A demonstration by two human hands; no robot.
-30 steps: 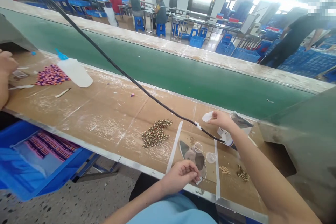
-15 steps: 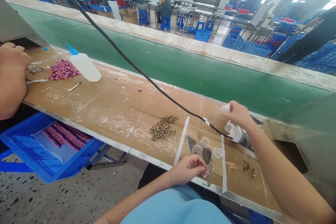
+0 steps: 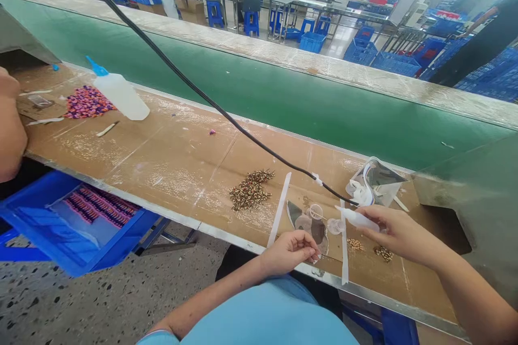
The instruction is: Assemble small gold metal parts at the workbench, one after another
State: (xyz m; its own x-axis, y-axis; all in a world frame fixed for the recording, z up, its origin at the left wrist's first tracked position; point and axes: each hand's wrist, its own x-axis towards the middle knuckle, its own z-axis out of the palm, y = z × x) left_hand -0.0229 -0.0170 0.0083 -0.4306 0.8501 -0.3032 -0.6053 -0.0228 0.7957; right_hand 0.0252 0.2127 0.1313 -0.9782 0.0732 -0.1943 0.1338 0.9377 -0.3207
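My right hand (image 3: 390, 226) is wrapped around a small white squeeze bottle (image 3: 362, 220) with a pointed nozzle, tipped on its side with the nozzle towards the left. By the bench's front edge, my left hand (image 3: 292, 252) has its fingers pinched together. A pale scrap shows at its fingertips, too small to name. Just beyond that hand lies a dark, stained sheet (image 3: 300, 221). A clear round cup (image 3: 316, 212) stands on it, with another clear cup (image 3: 335, 226) close by. Below the bottle are a pile of tan beads (image 3: 355, 245) and dark gold pieces (image 3: 383, 253).
A larger heap of small gold-and-dark pieces (image 3: 251, 190) lies left of a white tape strip (image 3: 280, 210). A black cable (image 3: 210, 102) crosses the bench. Further left are a glue bottle (image 3: 123, 98), pink-purple pieces (image 3: 89, 101), a blue crate (image 3: 76, 259) and a co-worker's arm (image 3: 12, 135).
My right hand has brought the white bottle down and nearer from the back of the bench, its nozzle now showing. My left hand stays almost in place. The view has shifted slightly.
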